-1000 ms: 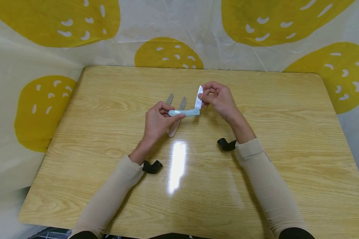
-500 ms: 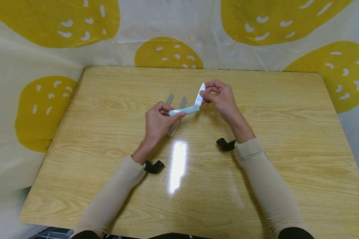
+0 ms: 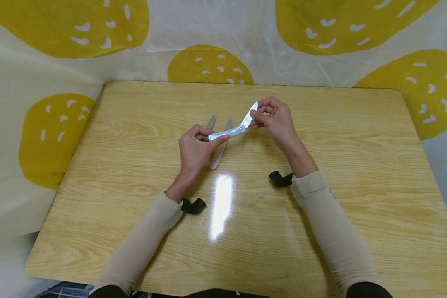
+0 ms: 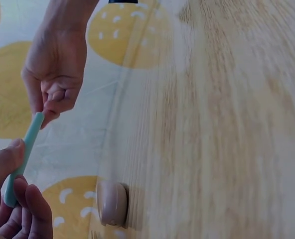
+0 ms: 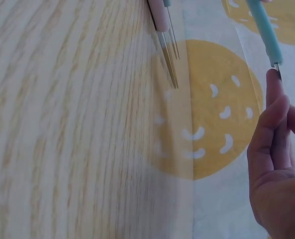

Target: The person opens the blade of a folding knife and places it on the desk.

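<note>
A folding knife [image 3: 229,133] with a pale green handle is held above the table, its blade [image 3: 251,114] swung out at a wide angle. My left hand [image 3: 194,150] grips the handle's rear end between thumb and fingers. With thumb and fingertips, my right hand [image 3: 278,124] pinches the blade. In the left wrist view the green handle [image 4: 27,154] slants up from my left fingers towards the right hand. The right wrist view has the handle [image 5: 264,32] at top right; my right fingers [image 5: 272,134] cover most of the blade.
Beneath the left hand lies a knife with a pinkish handle [image 3: 216,160], blade pointing away. Beside it shows another blade [image 3: 211,122], its handle hidden by the hand. Black curved pieces [image 3: 193,206] stick out at both wrists. A patterned curtain [image 3: 208,25] borders the wooden table [image 3: 357,132].
The knife's blade has swung from roughly a right angle to a wider one. The handle's hinge end has risen, and my right hand has shifted slightly away and to the right.
</note>
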The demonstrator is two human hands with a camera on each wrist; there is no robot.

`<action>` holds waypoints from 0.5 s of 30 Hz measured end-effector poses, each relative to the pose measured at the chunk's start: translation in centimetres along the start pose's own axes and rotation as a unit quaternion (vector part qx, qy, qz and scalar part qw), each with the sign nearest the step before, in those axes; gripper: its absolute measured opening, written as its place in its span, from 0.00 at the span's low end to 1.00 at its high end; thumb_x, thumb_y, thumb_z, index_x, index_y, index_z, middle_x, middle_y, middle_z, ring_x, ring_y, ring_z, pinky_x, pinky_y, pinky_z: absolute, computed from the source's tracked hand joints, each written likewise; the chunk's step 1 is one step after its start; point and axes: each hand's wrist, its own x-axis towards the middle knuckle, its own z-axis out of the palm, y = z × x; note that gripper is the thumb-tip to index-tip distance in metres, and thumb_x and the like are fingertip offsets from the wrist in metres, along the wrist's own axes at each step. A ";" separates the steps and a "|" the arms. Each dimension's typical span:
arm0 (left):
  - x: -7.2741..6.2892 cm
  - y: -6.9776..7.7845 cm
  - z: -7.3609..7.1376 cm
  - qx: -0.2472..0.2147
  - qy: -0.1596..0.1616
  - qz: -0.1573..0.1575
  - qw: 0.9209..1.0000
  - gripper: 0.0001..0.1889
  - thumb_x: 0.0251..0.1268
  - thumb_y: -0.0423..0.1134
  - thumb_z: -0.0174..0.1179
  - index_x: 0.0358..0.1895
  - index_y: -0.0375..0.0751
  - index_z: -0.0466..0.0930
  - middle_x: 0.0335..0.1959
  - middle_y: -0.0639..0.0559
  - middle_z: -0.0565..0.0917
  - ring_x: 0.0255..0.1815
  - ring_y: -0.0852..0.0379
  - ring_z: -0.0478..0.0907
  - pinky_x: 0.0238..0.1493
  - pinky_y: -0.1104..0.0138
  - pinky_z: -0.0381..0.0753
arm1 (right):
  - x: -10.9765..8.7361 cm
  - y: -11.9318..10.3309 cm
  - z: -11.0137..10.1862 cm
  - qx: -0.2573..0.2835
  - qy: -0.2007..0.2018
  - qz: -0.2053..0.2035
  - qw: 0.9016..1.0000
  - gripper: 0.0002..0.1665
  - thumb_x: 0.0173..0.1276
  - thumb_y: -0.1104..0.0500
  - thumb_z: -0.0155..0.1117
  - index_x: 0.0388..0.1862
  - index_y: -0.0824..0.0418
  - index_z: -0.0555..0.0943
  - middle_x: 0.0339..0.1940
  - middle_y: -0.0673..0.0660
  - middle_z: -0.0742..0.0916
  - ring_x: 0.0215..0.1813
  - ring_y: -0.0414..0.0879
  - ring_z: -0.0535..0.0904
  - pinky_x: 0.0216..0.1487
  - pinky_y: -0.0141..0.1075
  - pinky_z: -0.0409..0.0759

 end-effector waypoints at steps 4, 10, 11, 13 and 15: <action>0.0 0.0 0.1 -0.006 0.016 0.000 1.000 0.21 0.47 0.43 0.85 0.36 0.34 0.84 0.27 0.42 0.90 0.19 0.64 0.81 0.22 0.71 0.79 | 0.0 0.0 -0.1 0.019 -0.002 0.005 1.000 0.10 0.70 0.72 0.67 0.44 0.66 0.75 0.25 0.52 0.86 0.24 0.43 0.87 0.32 0.33 0.88; 0.0 0.0 0.4 -0.018 0.031 -0.004 0.999 0.22 0.46 0.44 0.85 0.36 0.36 0.84 0.27 0.43 0.89 0.18 0.64 0.79 0.20 0.71 0.77 | 0.0 0.0 -0.2 0.042 -0.002 0.007 0.999 0.10 0.70 0.73 0.66 0.43 0.66 0.74 0.25 0.53 0.86 0.25 0.44 0.89 0.32 0.34 0.88; 0.0 0.0 0.5 -0.019 0.034 -0.005 0.999 0.22 0.46 0.45 0.85 0.36 0.36 0.84 0.27 0.43 0.89 0.18 0.64 0.80 0.21 0.71 0.77 | -0.1 0.0 -0.2 0.045 -0.003 0.007 0.999 0.10 0.70 0.73 0.66 0.43 0.66 0.74 0.25 0.53 0.86 0.25 0.44 0.89 0.32 0.35 0.89; 0.0 -0.1 0.5 -0.019 0.039 -0.004 0.999 0.22 0.46 0.45 0.85 0.36 0.36 0.84 0.28 0.42 0.90 0.19 0.64 0.80 0.21 0.72 0.77 | -0.1 -0.1 -0.2 0.047 -0.005 0.007 0.999 0.10 0.70 0.73 0.66 0.43 0.66 0.73 0.26 0.54 0.86 0.26 0.45 0.89 0.33 0.36 0.89; 0.0 -0.1 0.5 -0.022 0.044 -0.003 0.999 0.21 0.46 0.44 0.85 0.35 0.37 0.84 0.29 0.41 0.90 0.20 0.64 0.81 0.22 0.72 0.78 | -0.2 -0.1 -0.2 0.052 -0.008 0.009 0.999 0.11 0.70 0.74 0.66 0.43 0.66 0.73 0.27 0.55 0.86 0.26 0.45 0.90 0.33 0.36 0.89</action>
